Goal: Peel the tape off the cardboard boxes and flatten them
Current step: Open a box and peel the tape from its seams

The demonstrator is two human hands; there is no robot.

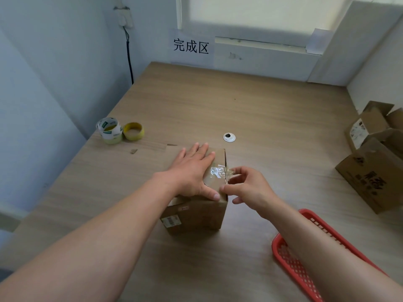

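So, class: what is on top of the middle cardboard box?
The left hand presses flat on the box, beside crinkled clear tape that the right hand pinches at the edge. The palm hides the top beneath it.

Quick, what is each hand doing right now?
Left hand: open, pressing flat on the cardboard box.
Right hand: pinching the clear tape at the box's edge.

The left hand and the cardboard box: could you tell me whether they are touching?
Touching: the head view shows the left hand lying flat on top of the cardboard box, with no gap.
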